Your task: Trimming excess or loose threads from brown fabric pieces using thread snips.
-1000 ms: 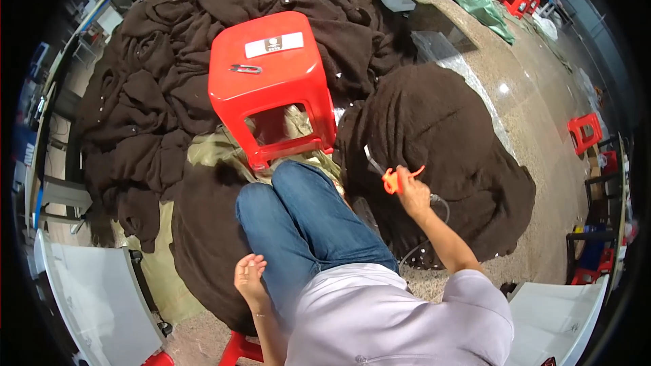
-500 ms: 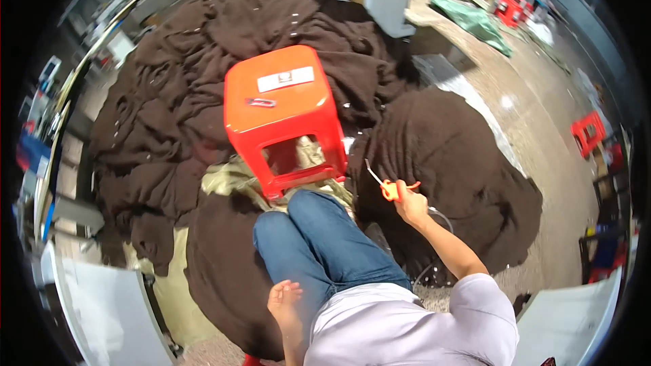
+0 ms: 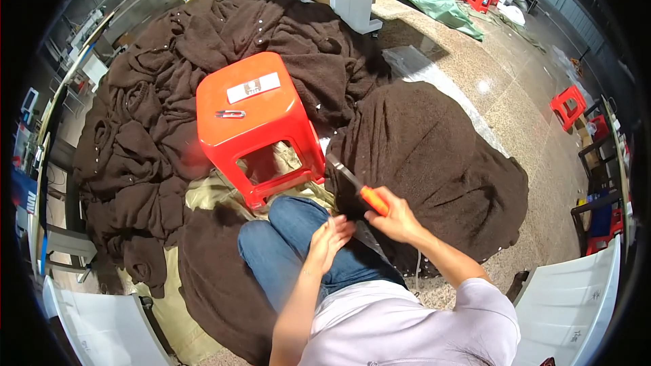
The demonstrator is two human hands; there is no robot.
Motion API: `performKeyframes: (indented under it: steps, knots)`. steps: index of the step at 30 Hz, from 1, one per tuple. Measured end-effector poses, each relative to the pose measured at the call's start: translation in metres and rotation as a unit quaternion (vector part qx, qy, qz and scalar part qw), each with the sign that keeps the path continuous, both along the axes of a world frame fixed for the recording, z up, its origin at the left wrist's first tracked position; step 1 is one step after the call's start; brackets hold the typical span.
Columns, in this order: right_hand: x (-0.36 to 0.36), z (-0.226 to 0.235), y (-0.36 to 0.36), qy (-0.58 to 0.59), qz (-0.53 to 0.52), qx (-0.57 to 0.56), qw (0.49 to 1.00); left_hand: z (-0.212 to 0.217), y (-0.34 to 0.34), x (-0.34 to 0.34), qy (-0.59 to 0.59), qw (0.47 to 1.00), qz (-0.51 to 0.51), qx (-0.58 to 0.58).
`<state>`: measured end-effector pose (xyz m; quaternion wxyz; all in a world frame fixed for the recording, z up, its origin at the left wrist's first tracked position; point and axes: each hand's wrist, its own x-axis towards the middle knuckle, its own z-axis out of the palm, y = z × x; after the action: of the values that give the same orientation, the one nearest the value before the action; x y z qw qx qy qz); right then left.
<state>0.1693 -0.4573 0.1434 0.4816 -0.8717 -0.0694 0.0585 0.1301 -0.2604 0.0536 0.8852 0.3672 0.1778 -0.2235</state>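
My right hand (image 3: pixel 397 220) reaches forward, fingers wrapped around the scissors (image 3: pixel 358 188) above my knee; its blades point up-left toward the stool (image 3: pixel 254 122). My left hand (image 3: pixel 327 240) hovers alongside, fingers loosely spread.

Left hand (image 3: pixel 327 240) now beside scissors (image 3: pixel 359 186)
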Motion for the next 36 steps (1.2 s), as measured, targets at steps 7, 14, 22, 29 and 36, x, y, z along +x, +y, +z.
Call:
performKeyframes:
  steps: [7, 14, 22, 29, 36]
  knots:
    - [-0.066, 0.062, 0.055, 0.081, 0.298, 0.136, 0.941, -0.004, -0.024, 0.103, -0.022, 0.973, -0.013, -0.230]
    - [-0.074, 0.070, 0.107, 0.105, 0.430, 0.153, 0.884, 0.103, 0.176, 0.086, -0.112, 0.936, 0.331, -0.050]
    - [-0.090, 0.035, 0.164, 0.009, 0.485, -0.029, 0.874, 0.042, 0.276, -0.103, -0.071, 0.855, 0.513, -0.027]
    - [-0.074, 0.024, 0.168, -0.041, 0.437, -0.071, 0.896, -0.015, 0.272, -0.132, -0.141, 0.846, 0.479, -0.186]
    - [-0.082, 0.026, 0.183, -0.023, 0.433, -0.102, 0.895, -0.027, 0.276, -0.135, -0.155, 0.834, 0.495, -0.186]
